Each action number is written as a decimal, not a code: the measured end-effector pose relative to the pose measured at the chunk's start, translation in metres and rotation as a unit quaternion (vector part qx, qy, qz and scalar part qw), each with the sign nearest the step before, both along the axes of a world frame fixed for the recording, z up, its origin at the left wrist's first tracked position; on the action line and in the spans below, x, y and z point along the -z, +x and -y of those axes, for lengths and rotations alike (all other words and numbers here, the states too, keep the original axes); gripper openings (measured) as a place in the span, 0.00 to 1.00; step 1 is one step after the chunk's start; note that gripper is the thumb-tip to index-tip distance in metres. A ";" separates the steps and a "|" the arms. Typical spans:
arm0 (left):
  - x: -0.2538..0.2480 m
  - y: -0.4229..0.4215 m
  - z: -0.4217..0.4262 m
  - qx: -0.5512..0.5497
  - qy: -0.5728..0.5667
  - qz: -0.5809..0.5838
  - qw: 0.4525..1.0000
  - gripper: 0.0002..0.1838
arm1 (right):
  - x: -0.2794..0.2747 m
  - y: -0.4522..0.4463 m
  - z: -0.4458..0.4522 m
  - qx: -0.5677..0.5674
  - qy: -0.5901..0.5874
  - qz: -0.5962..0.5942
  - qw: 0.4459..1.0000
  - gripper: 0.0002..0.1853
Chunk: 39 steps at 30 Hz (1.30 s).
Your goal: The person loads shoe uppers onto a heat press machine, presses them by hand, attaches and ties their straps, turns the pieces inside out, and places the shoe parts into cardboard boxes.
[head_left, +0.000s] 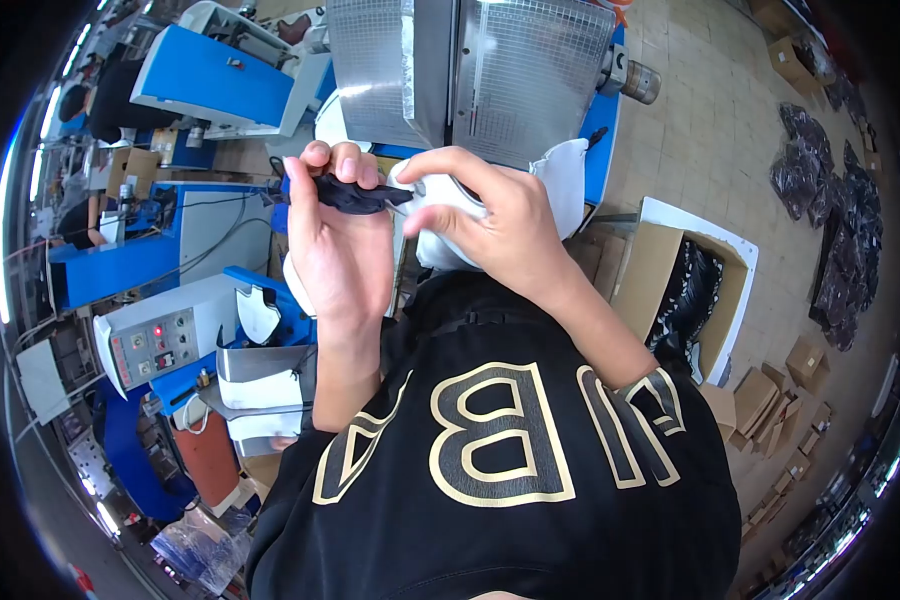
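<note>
My left hand (pixel 342 235) is raised in front of my chest, palm up, its fingers curled over a small dark, folded fabric piece (pixel 355 195) whose narrow tip points right. Beside that tip is my right hand (pixel 495 210), thumb and index finger apart in a C shape. The tip reaches into the space between them; I cannot tell whether it touches the fingers. Behind my right hand lie white sheet-like pieces (pixel 562 180), partly hidden by it.
Ahead stands a machine with two metal-grid panels (pixel 535 80). On the left is a control box (pixel 152 345) with a red light, near white pieces on a metal form (pixel 260 385). A cardboard box (pixel 660 265) with black contents stands right. Black plastic bags (pixel 845 250) lie on the floor.
</note>
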<state>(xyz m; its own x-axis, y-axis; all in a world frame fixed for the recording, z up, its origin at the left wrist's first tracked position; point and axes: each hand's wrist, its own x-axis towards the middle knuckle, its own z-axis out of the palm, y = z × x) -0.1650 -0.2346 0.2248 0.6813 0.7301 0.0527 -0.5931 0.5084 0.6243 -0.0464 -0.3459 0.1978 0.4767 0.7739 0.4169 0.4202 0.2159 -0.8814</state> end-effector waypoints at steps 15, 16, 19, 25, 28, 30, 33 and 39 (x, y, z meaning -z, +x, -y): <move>0.004 -0.015 -0.047 -0.156 0.331 -0.243 0.898 0.14 | 0.010 0.004 -0.001 0.033 0.071 -0.070 0.994 0.09; 0.000 -0.010 -0.038 -0.101 0.368 -0.307 0.872 0.18 | 0.010 0.005 0.000 0.019 0.064 -0.061 0.996 0.09; 0.005 -0.014 -0.040 0.135 0.384 -0.287 0.867 0.30 | 0.009 0.008 0.001 -0.017 0.060 -0.041 0.997 0.09; 0.018 -0.013 -0.027 0.087 0.389 -0.269 0.877 0.17 | 0.011 0.010 0.000 0.011 0.045 -0.018 0.999 0.09; 0.017 -0.015 -0.022 0.032 0.436 -0.316 0.842 0.14 | -0.002 0.007 0.005 0.043 0.020 -0.084 0.995 0.10; 0.008 -0.012 -0.016 -0.037 0.538 -0.343 0.769 0.09 | 0.001 0.012 0.008 0.021 -0.026 -0.028 0.999 0.11; 0.007 -0.017 -0.009 -0.082 0.613 -0.324 0.716 0.07 | -0.001 0.011 0.015 -0.005 -0.079 0.001 0.997 0.09; 0.006 -0.042 -0.004 -0.068 0.661 -0.334 0.669 0.09 | -0.004 -0.011 0.022 0.002 -0.057 0.035 0.998 0.10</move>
